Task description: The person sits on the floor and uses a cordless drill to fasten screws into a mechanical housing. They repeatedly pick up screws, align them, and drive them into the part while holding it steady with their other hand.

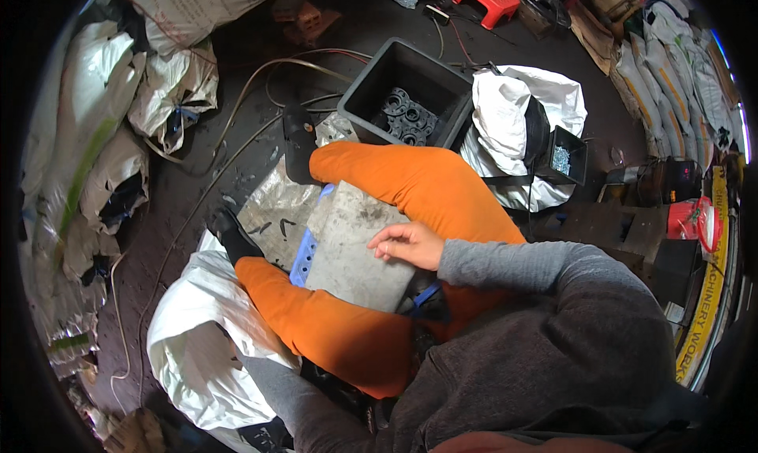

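Observation:
My right hand (408, 245) hovers over or rests lightly on a worn grey board (359, 252) between my legs; I cannot tell if it touches. Its fingers are loosely bent and apart, and nothing shows in them. Under the board's left side sits a blue plastic piece with holes (303, 260). My left forearm reaches into the mouth of a white sack (185, 374) at the lower left, and the sack hides the fingers of that hand. Beyond my right leg stands a dark grey bin (367, 86) with several black round plastic parts (407, 117) in it.
A white sack (505, 121) and a small black box of small metal pieces (561, 159) stand right of the bin. Small dark pieces (286, 227) lie on a plastic sheet (268, 204). Hoses (229, 129) cross the floor. A red stool (488, 7) stands far back; filled bags (87, 98) line the left.

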`<state>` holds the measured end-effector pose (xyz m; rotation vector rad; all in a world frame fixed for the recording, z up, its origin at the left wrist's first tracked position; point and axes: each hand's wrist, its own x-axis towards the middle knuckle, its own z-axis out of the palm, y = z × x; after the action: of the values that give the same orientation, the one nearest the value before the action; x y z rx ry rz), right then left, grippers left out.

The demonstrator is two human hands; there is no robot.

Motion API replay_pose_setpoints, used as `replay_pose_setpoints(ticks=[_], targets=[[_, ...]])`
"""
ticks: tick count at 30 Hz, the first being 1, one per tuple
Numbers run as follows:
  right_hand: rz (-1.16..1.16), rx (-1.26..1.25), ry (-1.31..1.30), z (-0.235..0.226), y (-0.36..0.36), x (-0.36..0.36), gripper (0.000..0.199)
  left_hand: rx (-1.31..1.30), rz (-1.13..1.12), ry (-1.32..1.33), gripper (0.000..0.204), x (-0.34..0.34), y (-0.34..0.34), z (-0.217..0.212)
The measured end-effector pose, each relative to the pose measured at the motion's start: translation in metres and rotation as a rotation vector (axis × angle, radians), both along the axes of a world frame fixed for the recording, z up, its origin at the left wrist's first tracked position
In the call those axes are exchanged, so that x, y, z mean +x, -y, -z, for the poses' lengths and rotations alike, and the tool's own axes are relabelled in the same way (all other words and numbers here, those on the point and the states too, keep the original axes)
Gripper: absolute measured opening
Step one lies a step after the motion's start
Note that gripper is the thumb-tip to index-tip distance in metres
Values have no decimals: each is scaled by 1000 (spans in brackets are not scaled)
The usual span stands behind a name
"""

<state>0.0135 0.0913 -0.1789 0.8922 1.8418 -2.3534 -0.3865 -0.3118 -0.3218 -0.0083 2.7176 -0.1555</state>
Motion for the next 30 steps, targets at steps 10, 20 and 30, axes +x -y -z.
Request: replay_pose_setpoints(ticks=[10, 20, 30], targets=[[-36, 877, 512, 60, -281, -38, 32, -9, -47, -8, 59, -16, 19, 0], [-931, 884, 1068, 199, -291, -96, 65, 354, -206, -169, 60, 24, 75, -82], [-267, 1092, 831, 183, -302, -80, 45, 1241, -607, -686, 64, 228, -65, -398]])
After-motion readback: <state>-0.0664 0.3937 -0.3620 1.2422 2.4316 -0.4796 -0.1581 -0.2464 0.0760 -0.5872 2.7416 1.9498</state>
